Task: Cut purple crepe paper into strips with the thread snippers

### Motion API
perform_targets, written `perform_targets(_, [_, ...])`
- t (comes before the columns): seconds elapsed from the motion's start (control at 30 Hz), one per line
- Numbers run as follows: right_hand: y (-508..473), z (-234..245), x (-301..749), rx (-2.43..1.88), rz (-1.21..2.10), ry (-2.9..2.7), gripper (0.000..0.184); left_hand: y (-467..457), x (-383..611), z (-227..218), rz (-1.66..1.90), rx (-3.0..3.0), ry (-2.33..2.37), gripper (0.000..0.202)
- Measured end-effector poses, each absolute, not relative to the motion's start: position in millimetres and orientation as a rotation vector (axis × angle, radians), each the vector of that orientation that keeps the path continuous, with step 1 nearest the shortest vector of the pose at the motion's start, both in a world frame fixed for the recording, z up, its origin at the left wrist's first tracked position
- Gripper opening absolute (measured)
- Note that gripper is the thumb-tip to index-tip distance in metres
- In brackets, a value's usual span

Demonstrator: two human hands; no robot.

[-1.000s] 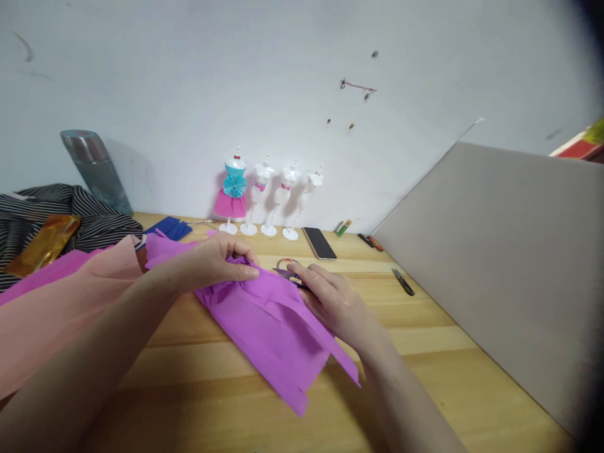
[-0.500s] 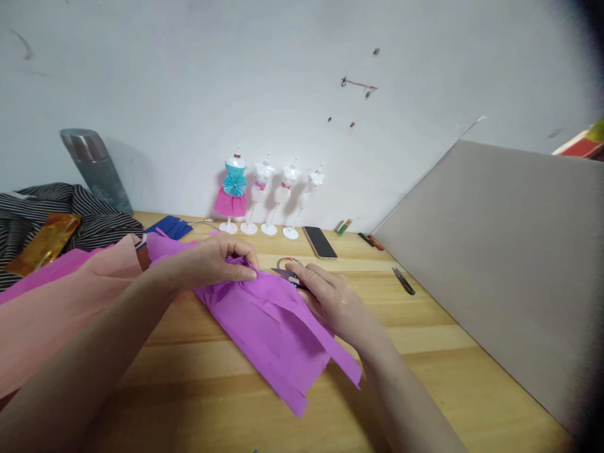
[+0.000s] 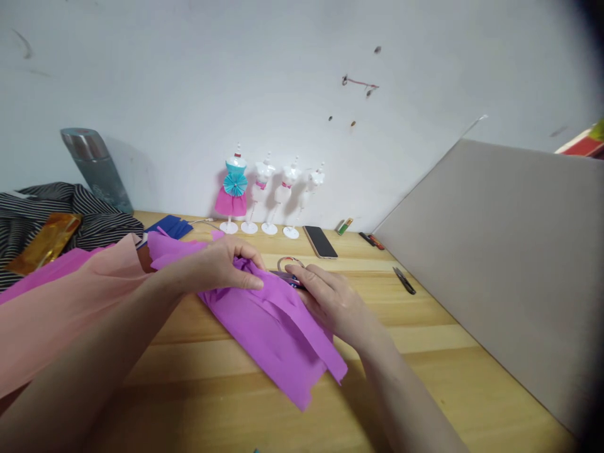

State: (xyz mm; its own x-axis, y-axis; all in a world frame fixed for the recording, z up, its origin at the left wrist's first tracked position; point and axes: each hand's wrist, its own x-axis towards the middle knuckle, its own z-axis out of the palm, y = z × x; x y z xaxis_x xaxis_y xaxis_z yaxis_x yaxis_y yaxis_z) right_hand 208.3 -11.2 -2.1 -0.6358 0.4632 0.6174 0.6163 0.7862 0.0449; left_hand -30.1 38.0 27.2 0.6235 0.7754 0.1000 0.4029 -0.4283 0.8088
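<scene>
Purple crepe paper (image 3: pixel 264 327) hangs in folds over the wooden table, with a narrow strip partly separated along its right side. My left hand (image 3: pixel 226 267) pinches its upper edge between thumb and fingers. Scissors (image 3: pixel 291 278) are gripped in my right hand (image 3: pixel 330 299), their blades at the paper's edge close to my left fingertips. One handle loop shows above my right fingers; the blade tips are partly hidden by the paper.
Several small white mannequins (image 3: pixel 283 195) stand along the wall, one dressed in blue and pink. A phone (image 3: pixel 321 242), a utility knife (image 3: pixel 404 280) and a grey panel (image 3: pixel 491 264) are on the right. Peach paper (image 3: pixel 75 302), striped cloth (image 3: pixel 113 217) and a flask (image 3: pixel 97 170) occupy the left.
My left hand has shifted slightly right, nearer the scissors. The blades, spread apart before, now look closer together at the paper. The strip's loose end has swung left.
</scene>
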Motion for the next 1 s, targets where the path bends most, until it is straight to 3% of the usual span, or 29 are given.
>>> perform_targets(1.0, [-10.4,-4.0,209.4,-0.775,-0.426,-2.382,0.028,34.5,-24.7,25.8,0.576,1.974,0.928,0.017])
